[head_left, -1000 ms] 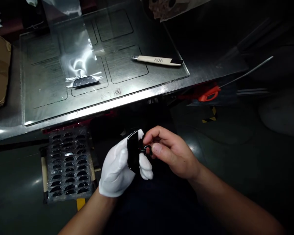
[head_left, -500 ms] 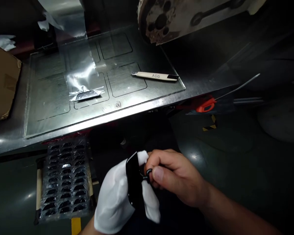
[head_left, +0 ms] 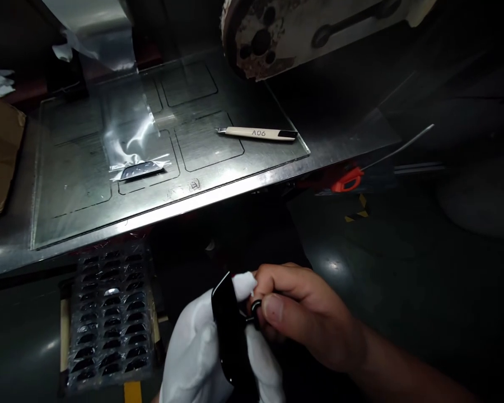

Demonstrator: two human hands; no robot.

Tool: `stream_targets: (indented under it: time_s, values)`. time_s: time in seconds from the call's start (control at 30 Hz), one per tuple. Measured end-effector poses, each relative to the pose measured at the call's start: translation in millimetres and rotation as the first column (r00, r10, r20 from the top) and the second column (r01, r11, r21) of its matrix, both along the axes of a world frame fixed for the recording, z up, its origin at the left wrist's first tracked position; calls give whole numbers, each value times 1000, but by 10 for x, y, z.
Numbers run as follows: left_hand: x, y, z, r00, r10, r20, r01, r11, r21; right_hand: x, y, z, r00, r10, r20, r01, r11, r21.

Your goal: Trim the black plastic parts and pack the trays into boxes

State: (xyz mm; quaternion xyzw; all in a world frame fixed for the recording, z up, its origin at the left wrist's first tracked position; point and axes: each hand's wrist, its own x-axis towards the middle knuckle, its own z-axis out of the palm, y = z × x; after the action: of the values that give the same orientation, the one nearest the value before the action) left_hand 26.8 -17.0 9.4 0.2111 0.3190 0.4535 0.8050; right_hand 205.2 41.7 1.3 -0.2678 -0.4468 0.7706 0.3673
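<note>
Fingers, head view: thumb and index of the bare right hand [head_left: 315, 319] pinch a small black hooked part [head_left: 256, 307]; those of the gloved left hand [head_left: 193, 347] close around a black panel [head_left: 231, 341].
Black panel: held upright off the tabletop [head_left: 185, 207], in front of its near edge.
Step in hand: judging by the grip, the right hand works the small black hooked part at the panel's side while the left steadies it; whether the two are joined is hard to tell.
Next move: it calls for a firm left hold and a fine right pinch, with the glossy face kept clear of bare skin.
Right hand pose: it comes in from the right, knuckles up, index curled, thumb laid along the part; the forearm slopes down toward the lower right.
Left hand pose: palm cupped behind the panel, gloved fingertips past its far side, touching or nearly touching the right hand.
Knife [head_left: 258, 133]: near the tabletop's near edge, untouched.
</note>
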Motion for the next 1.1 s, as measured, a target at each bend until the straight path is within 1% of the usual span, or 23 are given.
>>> stream_targets:
  time_s: [0.07,0.13,0.23,0.33,0.4,0.5,0.67,0.8,0.93,1.1]
  values:
    - [48,-22,-62,995,76,63,-79,996,41,-2,-7,-6,1000,-5,19,6,999,-43]
    - [68,-43,-108,990,124,67,-127,991,51,-4,-14,9,999,-8,44,12,995,-95]
    - [63,-38,-146,989,116,94,-124,989,77,-15,-14,20,997,-12,71,23,987,-158]
    - [52,-3,-164,982,108,155,-124,988,94,-32,-11,1,996,-15,87,32,981,-189]
    - [48,13,-174,979,109,169,-125,988,88,-45,-11,-16,996,-14,93,33,979,-202]
    - [42,13,-183,979,124,161,-139,987,85,-63,-15,-32,994,-15,106,36,979,-200]
    - [28,-2,-182,986,123,111,-130,990,54,-91,-26,-41,989,-36,145,60,985,-163]
    - [18,20,-158,982,127,137,-135,990,50,-102,-35,-50,984,-53,169,75,989,-130]
    - [-3,35,-140,990,101,99,-102,995,0,-111,-32,-56,980,-59,191,81,991,-106]
    - [-1,26,-182,979,128,162,-138,989,54,-140,-31,-59,975,-64,214,86,992,-95]
